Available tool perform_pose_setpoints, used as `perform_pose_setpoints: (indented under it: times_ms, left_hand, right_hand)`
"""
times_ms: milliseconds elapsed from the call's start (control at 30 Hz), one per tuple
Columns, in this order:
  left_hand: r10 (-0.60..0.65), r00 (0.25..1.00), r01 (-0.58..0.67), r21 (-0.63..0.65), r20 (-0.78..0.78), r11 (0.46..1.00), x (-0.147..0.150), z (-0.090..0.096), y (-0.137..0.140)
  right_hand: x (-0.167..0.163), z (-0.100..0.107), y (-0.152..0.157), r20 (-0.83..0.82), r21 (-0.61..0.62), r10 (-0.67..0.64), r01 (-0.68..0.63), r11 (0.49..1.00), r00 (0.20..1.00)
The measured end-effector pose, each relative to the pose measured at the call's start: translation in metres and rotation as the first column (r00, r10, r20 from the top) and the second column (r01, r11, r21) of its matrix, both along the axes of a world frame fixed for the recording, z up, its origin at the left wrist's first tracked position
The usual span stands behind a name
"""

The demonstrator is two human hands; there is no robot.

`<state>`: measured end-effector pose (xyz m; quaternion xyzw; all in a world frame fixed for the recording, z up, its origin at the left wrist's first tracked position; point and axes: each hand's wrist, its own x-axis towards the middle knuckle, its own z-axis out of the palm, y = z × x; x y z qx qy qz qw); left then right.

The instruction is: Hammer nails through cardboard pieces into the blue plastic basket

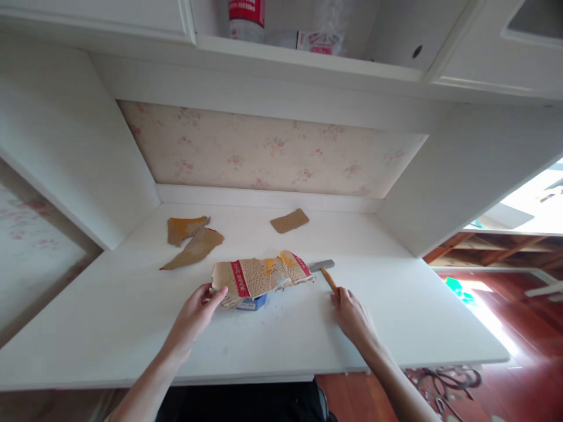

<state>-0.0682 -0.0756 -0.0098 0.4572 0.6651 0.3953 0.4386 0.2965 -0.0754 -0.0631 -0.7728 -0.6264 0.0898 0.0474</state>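
Note:
My left hand [206, 305] pinches the left end of a torn piece of cardboard [259, 278] between thumb and fingers. The cardboard is brown with red printed bands, small dark dots and yellow patches, and its edges are ragged. Beneath it a small blue box-like thing [254, 303] shows in part; the rest is hidden. In my right hand [349, 313] is the wooden handle of a hammer-like tool [329, 280]. Its flat grey metal head lies crosswise at the far end, close to the cardboard's right edge; I cannot tell whether they touch.
Two torn cardboard scraps [196, 246] lie at the left of the white countertop [281, 346], and another scrap [290, 221] near the back. White side panels enclose the counter. Overhead, an open shelf [308, 55] holds a red-labelled bottle [247, 20] and a clear plastic package [325, 35].

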Motion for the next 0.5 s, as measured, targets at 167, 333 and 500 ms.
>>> perform_pose_setpoints:
  times_ms: [167,333,500]
  left_hand:
    - [-0.061,0.997,0.062,-0.011,0.041,0.998,0.000,0.006,-0.004]
    - [-0.089,0.994,0.088,0.010,0.057,0.996,0.000,0.003,-0.008]
    - [-0.138,0.987,0.138,0.006,0.088,0.990,-0.001,-0.005,-0.007]
  right_hand:
    - [-0.004,0.001,-0.002,0.065,0.050,0.002,-0.005,0.999,0.998]
    - [-0.007,-0.002,-0.006,0.081,0.075,-0.009,0.003,0.997,0.997]
    - [-0.003,-0.009,-0.003,0.072,0.105,-0.011,0.003,0.994,0.997]
